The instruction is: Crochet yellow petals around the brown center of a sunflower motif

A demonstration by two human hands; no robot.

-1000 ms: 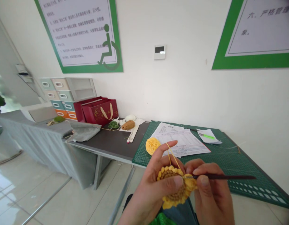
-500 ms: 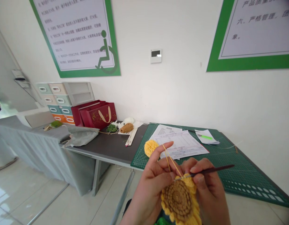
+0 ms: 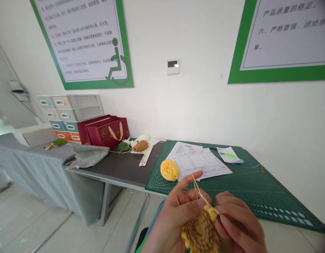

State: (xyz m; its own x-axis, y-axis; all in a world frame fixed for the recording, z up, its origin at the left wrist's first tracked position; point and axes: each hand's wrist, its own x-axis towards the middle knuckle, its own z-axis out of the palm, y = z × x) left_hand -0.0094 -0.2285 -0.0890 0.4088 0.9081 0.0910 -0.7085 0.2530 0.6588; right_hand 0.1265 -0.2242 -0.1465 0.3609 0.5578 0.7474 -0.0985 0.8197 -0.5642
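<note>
A round crocheted piece (image 3: 200,233), brown in the middle with a yellow edge, is pinched between the thumb and fingers of my left hand (image 3: 179,214). Yellow yarn (image 3: 196,184) loops over that hand's raised index finger and runs down to the piece. My right hand (image 3: 237,221) grips a crochet hook (image 3: 205,199), whose metal shaft meets the yellow edge and points up and left; its handle is mostly hidden by the fingers. Beyond my left hand, a yellow yarn ball (image 3: 169,170) rests on the green cutting mat (image 3: 267,189).
Printed papers (image 3: 201,162) and a bright green pen (image 3: 227,155) lie on the mat. Further left on the dark table (image 3: 120,165) are brown yarn (image 3: 140,146), green yarn (image 3: 124,146), a grey cloth pouch (image 3: 90,155), a red gift bag (image 3: 110,131) and small drawers (image 3: 65,116).
The hook has turned from nearly level to steeply tilted, with its dark handle now mostly covered. My right hand has moved slightly down. The view has shifted a little.
</note>
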